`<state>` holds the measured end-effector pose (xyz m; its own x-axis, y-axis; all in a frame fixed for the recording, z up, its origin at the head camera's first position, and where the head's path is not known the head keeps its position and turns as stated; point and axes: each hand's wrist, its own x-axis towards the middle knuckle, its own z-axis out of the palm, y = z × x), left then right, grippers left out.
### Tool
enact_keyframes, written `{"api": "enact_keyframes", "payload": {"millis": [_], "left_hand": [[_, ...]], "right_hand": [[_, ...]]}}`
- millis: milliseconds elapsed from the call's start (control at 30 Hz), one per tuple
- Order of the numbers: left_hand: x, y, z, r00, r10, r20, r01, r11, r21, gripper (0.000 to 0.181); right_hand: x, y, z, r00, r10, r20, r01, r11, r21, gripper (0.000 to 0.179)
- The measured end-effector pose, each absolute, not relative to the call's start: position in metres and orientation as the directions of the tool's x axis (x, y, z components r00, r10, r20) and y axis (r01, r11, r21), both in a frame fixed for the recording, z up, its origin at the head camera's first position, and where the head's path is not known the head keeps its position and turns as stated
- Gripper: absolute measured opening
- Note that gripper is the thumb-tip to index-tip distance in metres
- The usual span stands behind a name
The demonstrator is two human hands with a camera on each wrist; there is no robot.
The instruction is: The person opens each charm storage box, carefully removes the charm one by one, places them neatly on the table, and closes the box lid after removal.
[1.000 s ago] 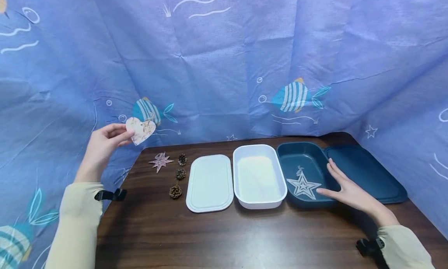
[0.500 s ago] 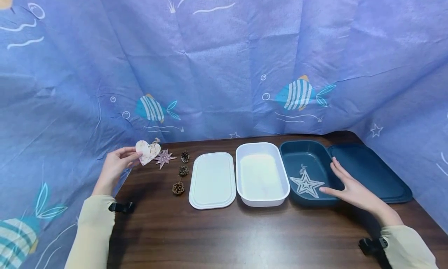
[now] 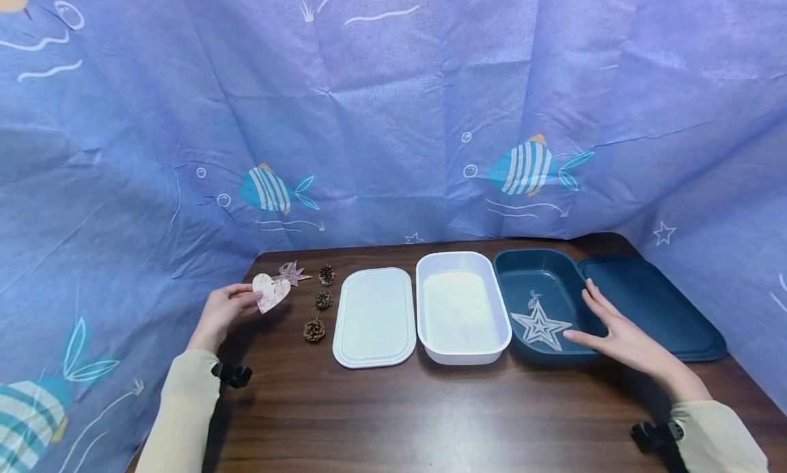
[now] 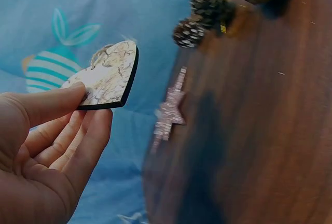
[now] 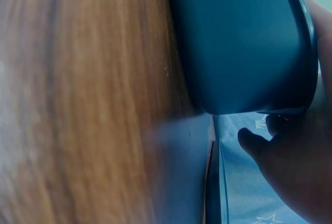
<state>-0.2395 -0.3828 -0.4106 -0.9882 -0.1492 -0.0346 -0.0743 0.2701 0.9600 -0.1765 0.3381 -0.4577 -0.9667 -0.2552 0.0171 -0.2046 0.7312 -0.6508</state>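
Note:
My left hand (image 3: 223, 311) pinches a pale, marbled heart ornament (image 3: 271, 292) between thumb and fingers, above the table's left side. In the left wrist view the heart (image 4: 111, 76) shows a dark edge and a twine loop. Just behind it lies a pink glittery star (image 3: 293, 273), partly covered by the heart in the head view. My right hand (image 3: 624, 343) is spread at the right rim of a dark blue box (image 3: 541, 258); whether it touches the rim I cannot tell. Inside that box is a white glittery star ornament (image 3: 541, 326).
Several items line the brown table (image 3: 381, 418): pine cones (image 3: 314, 331) in a column, a white lid (image 3: 375, 317), a white box (image 3: 464, 258) and a dark blue lid (image 3: 658, 309). A blue fish-print cloth (image 3: 381, 152) hangs behind.
My left hand has come down and to the right with the heart, from in front of the cloth to over the table beside the pink star. The right hand keeps its place.

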Motion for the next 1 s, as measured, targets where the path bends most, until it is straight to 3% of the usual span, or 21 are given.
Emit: {"api": "enact_keyframes", "payload": {"millis": [267,500,700,1000], "left_hand": [[-0.242,-0.387,-0.436,-0.984,-0.163,-0.069,-0.109,0.253,0.961,0.046],[-0.243,-0.397,-0.448,-0.997,-0.072,-0.042,-0.053,0.169,0.984,0.031],[-0.246,-0.392,-0.453,-0.979,-0.15,-0.139,-0.177,0.282,0.943,0.038],[-0.25,-0.39,-0.462,-0.947,-0.244,-0.21,-0.279,0.301,0.912,0.04]], "right_hand": [[-0.179,0.336,-0.456,-0.967,-0.253,0.031,-0.211,0.727,-0.653,0.108],[-0.179,0.335,-0.458,-0.968,-0.249,0.033,-0.208,0.724,-0.658,0.111],[-0.179,0.337,-0.458,-0.969,-0.247,0.027,-0.202,0.72,-0.664,0.11],[-0.177,0.338,-0.46,-0.969,-0.246,0.029,-0.201,0.716,-0.669,0.109]]}}
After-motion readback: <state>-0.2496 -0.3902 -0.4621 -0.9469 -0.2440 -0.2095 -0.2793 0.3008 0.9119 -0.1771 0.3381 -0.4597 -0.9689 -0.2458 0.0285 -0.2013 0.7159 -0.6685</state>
